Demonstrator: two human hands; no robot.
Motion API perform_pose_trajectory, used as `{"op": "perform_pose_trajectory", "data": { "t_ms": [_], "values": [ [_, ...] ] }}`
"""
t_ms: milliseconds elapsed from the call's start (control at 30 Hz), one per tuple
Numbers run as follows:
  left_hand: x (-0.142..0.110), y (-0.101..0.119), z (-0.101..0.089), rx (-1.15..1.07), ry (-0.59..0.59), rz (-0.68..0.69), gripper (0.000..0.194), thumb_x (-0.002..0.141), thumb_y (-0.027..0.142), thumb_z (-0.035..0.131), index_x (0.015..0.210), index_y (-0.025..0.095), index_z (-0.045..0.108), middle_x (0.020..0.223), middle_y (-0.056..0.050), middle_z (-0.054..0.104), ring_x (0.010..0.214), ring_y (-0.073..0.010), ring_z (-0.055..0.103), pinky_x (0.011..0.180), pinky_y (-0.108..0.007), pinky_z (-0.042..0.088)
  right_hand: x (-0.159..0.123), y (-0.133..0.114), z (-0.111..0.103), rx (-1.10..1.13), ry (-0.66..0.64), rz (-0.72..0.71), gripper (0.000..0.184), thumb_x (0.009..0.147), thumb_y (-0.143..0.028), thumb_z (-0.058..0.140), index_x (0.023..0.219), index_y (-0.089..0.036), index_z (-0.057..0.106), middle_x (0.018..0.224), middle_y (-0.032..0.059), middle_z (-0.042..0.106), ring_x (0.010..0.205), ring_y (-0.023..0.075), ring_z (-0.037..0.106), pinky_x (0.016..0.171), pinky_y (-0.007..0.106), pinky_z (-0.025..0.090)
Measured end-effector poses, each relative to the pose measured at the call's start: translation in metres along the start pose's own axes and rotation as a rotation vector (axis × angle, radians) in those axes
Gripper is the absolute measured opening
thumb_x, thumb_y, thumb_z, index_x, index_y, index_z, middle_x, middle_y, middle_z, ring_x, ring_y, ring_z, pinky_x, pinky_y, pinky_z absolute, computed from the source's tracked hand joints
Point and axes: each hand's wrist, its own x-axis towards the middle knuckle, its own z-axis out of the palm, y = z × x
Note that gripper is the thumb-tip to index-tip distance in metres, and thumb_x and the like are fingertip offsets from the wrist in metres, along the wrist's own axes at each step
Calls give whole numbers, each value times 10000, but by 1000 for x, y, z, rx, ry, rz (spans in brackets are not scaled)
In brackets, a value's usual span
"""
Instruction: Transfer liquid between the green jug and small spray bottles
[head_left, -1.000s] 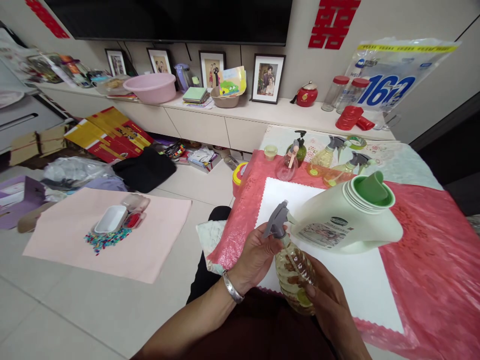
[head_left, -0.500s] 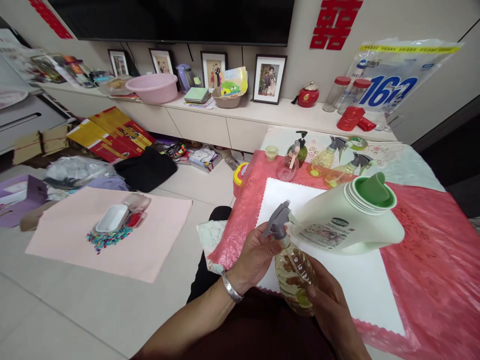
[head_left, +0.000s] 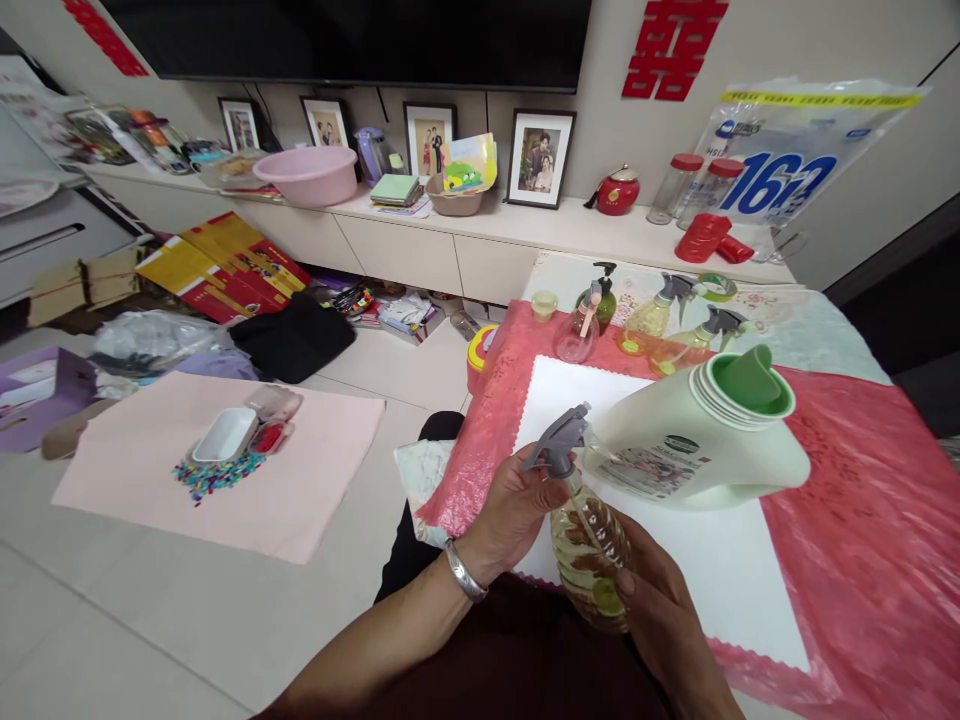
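Observation:
Held tilted above the near edge of the table is a clear, ribbed spray bottle with a grey trigger head and pale yellow liquid inside. My left hand is closed around its neck, just under the trigger. Lower down, my right hand grips the bottle's body from the right, with the thumb on its front. Just beyond stands a large pale green detergent jug, uncapped, with a green spout showing in its mouth. It rests on a white sheet with a scalloped edge.
Behind the jug are two more spray bottles, a pink-tinted bottle, a green pump bottle and a small cup. Red plastic covers the table. On the floor at left, a pink sheet bears a white tray and colourful beads.
Both hands keep their hold on the spray bottle. Its trigger head has turned slightly, and the bottle is otherwise almost still.

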Motion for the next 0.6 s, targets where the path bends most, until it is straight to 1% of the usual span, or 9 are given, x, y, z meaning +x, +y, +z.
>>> {"op": "perform_pose_trajectory", "data": {
  "t_ms": [100, 200, 300, 367, 433, 467, 533, 600],
  "values": [
    [1, 4, 0, -10, -57, 3, 415, 597, 352, 919, 930, 182, 738, 909, -43, 707, 852, -191, 625, 877, -351, 438, 1, 2, -5, -4, -36, 3, 655, 806, -430, 746, 1390, -231, 527, 1390, 136, 449, 1202, 306, 520, 977, 414, 491],
    [1, 7, 0, 4, -46, 16, 382, 646, 356, 892, 941, 174, 731, 911, -64, 732, 895, -222, 650, 929, -387, 427, 1, 1, -5, -4, -23, -18, 651, 804, -433, 746, 1383, -222, 536, 1382, 144, 456, 1189, 307, 531, 961, 411, 501],
    [0, 8, 1, 32, -16, 47, 318, 716, 397, 839, 908, 170, 725, 892, -80, 746, 905, -235, 659, 939, -401, 423, 1, -3, 1, -18, 24, -19, 648, 778, -434, 772, 1356, -233, 558, 1377, 131, 465, 1201, 309, 523, 971, 409, 495],
    [-1, 6, 2, 44, -27, 62, 324, 740, 430, 813, 909, 169, 721, 909, -88, 745, 901, -229, 656, 911, -385, 432, 0, -6, 7, -22, 80, -12, 673, 748, -434, 799, 1344, -231, 562, 1380, 123, 464, 1223, 314, 505, 983, 407, 486],
    [-2, 5, 2, 37, -38, 58, 351, 700, 405, 850, 930, 178, 714, 927, -75, 736, 892, -210, 646, 859, -349, 444, 0, -7, 11, -22, 119, -11, 706, 726, -440, 813, 1346, -220, 556, 1389, 119, 455, 1247, 320, 482, 996, 405, 478],
    [-2, 5, 1, 31, -39, 52, 371, 666, 369, 879, 939, 185, 709, 919, -60, 729, 877, -197, 639, 828, -328, 446, 0, -6, 12, -22, 118, -9, 719, 721, -442, 814, 1351, -220, 549, 1395, 116, 449, 1258, 321, 473, 1004, 403, 473],
    [-2, 6, 0, 30, -34, 35, 398, 617, 294, 912, 940, 192, 704, 878, -31, 711, 828, -171, 623, 772, -297, 443, 1, -4, 12, -21, 90, -3, 735, 717, -448, 812, 1362, -228, 537, 1406, 108, 440, 1273, 320, 459, 1022, 402, 463],
    [-2, 10, -1, 58, -35, 21, 382, 615, 270, 911, 923, 180, 703, 860, -29, 701, 791, -161, 613, 745, -292, 440, 3, -2, 11, -22, 52, 7, 747, 710, -456, 812, 1364, -229, 534, 1401, 111, 444, 1275, 326, 457, 1030, 418, 457]
  ]
}}
